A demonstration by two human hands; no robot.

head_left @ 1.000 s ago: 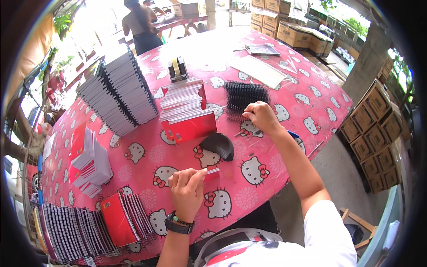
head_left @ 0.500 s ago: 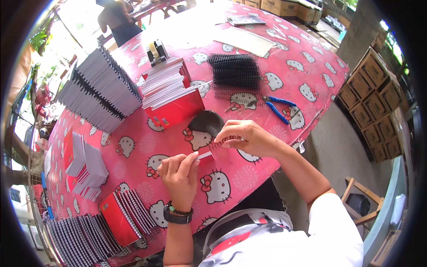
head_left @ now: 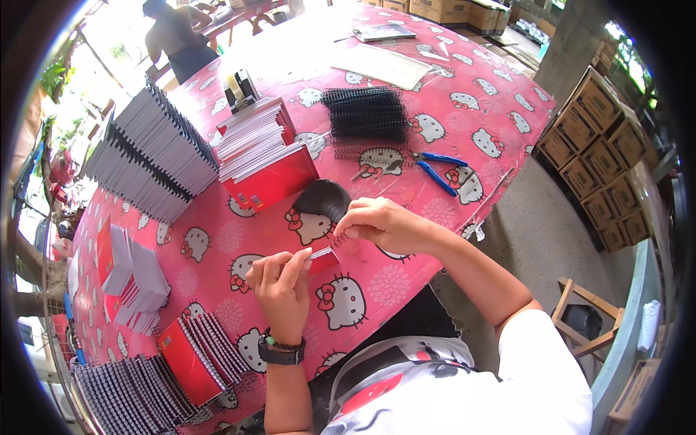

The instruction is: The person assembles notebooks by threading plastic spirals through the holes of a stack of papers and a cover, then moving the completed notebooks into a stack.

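Observation:
Between the thumb and fingers of my left hand [head_left: 281, 290] is a small red-covered notebook [head_left: 324, 262], its white page edge showing. My right hand [head_left: 384, 225] pinches a thin, dark reddish spiral wire [head_left: 339, 241] at the notebook's right end. Much of the wire is hidden by the fingers, and I cannot tell how far it is threaded into the holes. Just beyond my right fingers lies a dark rounded object [head_left: 322, 199]. Blue-handled pliers [head_left: 441, 172] rest farther right on the table.
Black spiral wires [head_left: 366, 116] lie in a pile at the far middle. Red-covered booklets [head_left: 272, 177] and tall notebook stacks [head_left: 148, 156] stand left, with bound notebooks [head_left: 134, 388] at the near left. Cardboard boxes [head_left: 598, 163] are piled off the table's right side. Another person [head_left: 177, 40] is in the background.
The view has shifted slightly, moving the scene left. My right hand's wire now slants down to the notebook's edge; before, it lay more level across the fingertips. Both hands keep their hold.

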